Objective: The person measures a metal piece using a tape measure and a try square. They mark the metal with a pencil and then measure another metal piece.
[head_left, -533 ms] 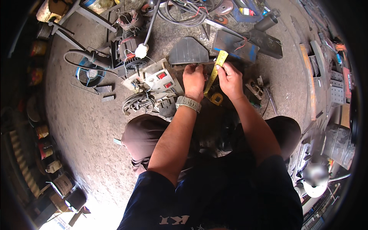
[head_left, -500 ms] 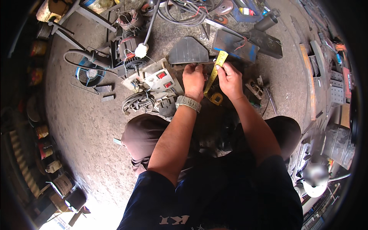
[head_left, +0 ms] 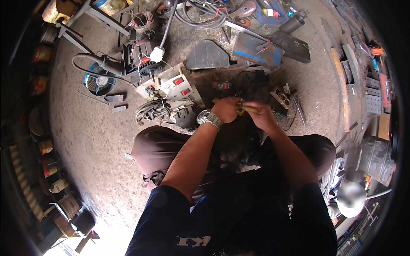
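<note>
My left hand (head_left: 226, 110), with a watch on its wrist, is closed on a yellow tape measure (head_left: 240, 110) held low between my knees. Smeared by motion, my right hand (head_left: 261, 114) meets it from the right, fingers closed at the tape's yellow blade. The tape's case is mostly hidden by the hands. Beyond them a dark metal plate (head_left: 208, 55) with cut corners leans against a low bar. Neither hand touches the plate.
A switch box (head_left: 180, 85) with red switches and coiled cable lies left of my hands. A blue-marked steel block (head_left: 257, 50) is beyond them, with a socket box (head_left: 281, 97) to the right. Farther left stands a small blue fan (head_left: 101, 80).
Both hands have pulled back toward me from the plate and come together. The stretched yellow blade no longer reaches up by the plate. The plate has shifted slightly in view.
</note>
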Available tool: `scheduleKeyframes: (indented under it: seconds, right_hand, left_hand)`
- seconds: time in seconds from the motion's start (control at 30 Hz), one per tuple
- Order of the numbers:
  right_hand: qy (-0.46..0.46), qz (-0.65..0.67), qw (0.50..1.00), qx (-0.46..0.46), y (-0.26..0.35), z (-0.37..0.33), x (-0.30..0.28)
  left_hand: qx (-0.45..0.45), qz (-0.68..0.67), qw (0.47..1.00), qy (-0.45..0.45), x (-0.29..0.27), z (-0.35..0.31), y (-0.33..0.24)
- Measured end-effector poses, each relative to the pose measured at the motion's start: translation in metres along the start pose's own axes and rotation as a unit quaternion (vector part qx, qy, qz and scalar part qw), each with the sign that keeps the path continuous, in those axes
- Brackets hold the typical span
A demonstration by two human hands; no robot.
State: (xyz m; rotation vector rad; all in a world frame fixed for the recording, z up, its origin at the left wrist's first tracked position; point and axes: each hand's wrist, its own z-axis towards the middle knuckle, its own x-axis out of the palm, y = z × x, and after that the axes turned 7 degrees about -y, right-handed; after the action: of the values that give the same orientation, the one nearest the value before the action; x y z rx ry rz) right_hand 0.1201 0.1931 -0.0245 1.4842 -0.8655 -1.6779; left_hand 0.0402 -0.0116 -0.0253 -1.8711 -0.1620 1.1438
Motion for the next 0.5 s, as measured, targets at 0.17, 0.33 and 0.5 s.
scheduleKeyframes:
  seconds: [0.17, 0.33, 0.5]
  right_hand:
    - [0.080, -0.179, 0.981, 0.001, -0.030, -0.032, -0.018]
    - [-0.058, -0.041, 0.969, 0.238, -0.008, -0.015, -0.060]
    - [-0.174, 0.345, 0.867, 0.316, 0.037, 0.008, -0.093]
  left_hand:
    - [0.014, 0.020, 0.999, 0.043, 0.028, -0.009, 0.008]
    - [0.063, 0.090, 0.994, -0.018, 0.040, -0.003, 0.043]
    - [-0.187, 0.025, 0.962, -0.195, -0.003, 0.006, 0.022]
